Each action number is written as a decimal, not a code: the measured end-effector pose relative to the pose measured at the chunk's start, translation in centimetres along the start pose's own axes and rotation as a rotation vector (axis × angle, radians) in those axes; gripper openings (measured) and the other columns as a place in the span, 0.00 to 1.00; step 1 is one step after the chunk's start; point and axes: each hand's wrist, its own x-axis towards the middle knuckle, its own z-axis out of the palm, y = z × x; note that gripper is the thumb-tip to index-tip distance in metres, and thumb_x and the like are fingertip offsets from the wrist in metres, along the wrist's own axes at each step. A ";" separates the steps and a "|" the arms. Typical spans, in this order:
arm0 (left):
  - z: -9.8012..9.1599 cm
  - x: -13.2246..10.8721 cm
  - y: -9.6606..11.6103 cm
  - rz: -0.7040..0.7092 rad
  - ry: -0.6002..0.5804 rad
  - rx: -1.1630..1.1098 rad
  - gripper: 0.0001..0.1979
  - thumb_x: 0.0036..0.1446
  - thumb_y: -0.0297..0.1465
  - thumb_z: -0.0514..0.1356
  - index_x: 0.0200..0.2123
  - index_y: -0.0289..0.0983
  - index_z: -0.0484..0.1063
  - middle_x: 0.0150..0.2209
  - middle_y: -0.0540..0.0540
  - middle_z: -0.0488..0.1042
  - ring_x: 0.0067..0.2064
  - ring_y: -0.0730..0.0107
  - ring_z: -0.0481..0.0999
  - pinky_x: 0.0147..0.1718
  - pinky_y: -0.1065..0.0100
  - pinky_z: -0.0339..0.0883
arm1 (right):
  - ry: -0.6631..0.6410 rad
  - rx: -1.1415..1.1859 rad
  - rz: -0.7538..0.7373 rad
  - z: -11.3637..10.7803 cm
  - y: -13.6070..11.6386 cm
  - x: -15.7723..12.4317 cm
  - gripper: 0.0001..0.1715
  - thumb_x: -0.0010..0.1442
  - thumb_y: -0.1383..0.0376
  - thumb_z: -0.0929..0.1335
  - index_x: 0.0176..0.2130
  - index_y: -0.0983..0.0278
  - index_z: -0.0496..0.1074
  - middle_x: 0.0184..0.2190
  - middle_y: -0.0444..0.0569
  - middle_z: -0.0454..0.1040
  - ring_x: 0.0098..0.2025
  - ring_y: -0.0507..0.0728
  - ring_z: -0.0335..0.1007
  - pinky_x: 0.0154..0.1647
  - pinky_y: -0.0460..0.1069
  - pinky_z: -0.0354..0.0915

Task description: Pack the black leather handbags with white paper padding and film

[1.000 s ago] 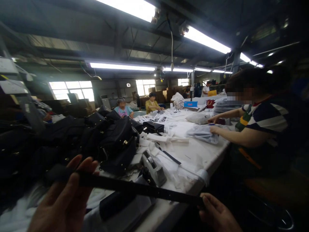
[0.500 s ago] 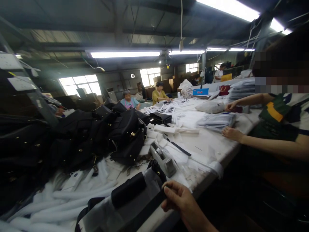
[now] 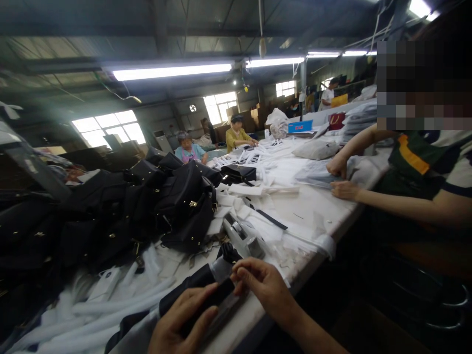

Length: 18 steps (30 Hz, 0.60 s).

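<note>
In front of me on the table's near edge lies a black bag [image 3: 190,284], partly covered by a greyish see-through wrap. My left hand [image 3: 182,319] grips a black strap [image 3: 211,302] along the bag's near side, thumb on one side and fingers on the other. At the strap's far end, my right hand [image 3: 263,287] pinches it between thumb and fingertips. Much of the bag is hidden behind my hands. Just beyond my right hand stands a grey tape dispenser [image 3: 243,236].
Black bags [image 3: 180,196] with gold-coloured fittings are heaped at the left. White foam tubes [image 3: 96,307] and flat white pieces [image 3: 243,189] lie around. At the right, a co-worker's hands [image 3: 341,177] handle a grey wrapped item. Other people sit farther back.
My left hand has come into view and taken hold of the black strap. My right hand keeps its pinch, slightly farther left and higher. The co-worker's hands have moved closer together.
</note>
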 end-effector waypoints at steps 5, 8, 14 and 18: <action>-2.4 5.3 1.2 0.069 -0.076 0.179 0.15 0.56 0.43 0.64 0.47 0.52 0.78 0.45 0.49 0.80 0.47 0.63 0.79 0.46 0.68 0.73 | 0.108 -0.387 -0.241 -1.7 0.7 3.7 0.19 0.61 0.64 0.70 0.52 0.61 0.74 0.51 0.52 0.75 0.36 0.55 0.76 0.42 0.50 0.70; -2.4 7.6 1.6 0.106 -0.116 0.280 0.16 0.57 0.43 0.63 0.48 0.52 0.77 0.46 0.49 0.79 0.46 0.61 0.79 0.46 0.66 0.72 | -0.007 -0.450 -0.254 -2.0 1.1 5.3 0.21 0.61 0.66 0.68 0.54 0.61 0.74 0.53 0.53 0.74 0.36 0.55 0.76 0.42 0.51 0.70; -2.0 10.3 2.4 0.056 -0.197 0.423 0.14 0.56 0.42 0.62 0.46 0.50 0.79 0.45 0.49 0.81 0.43 0.60 0.81 0.42 0.66 0.71 | -0.052 -0.438 -0.254 -2.1 1.6 6.6 0.19 0.58 0.68 0.70 0.50 0.56 0.77 0.45 0.47 0.80 0.38 0.56 0.76 0.43 0.50 0.70; -1.9 11.2 3.0 0.036 -0.240 0.494 0.14 0.56 0.43 0.61 0.45 0.49 0.80 0.44 0.51 0.82 0.43 0.60 0.81 0.40 0.67 0.69 | -0.007 -0.391 -0.232 -2.0 1.7 6.3 0.17 0.56 0.68 0.71 0.47 0.58 0.78 0.42 0.46 0.80 0.35 0.55 0.75 0.40 0.49 0.69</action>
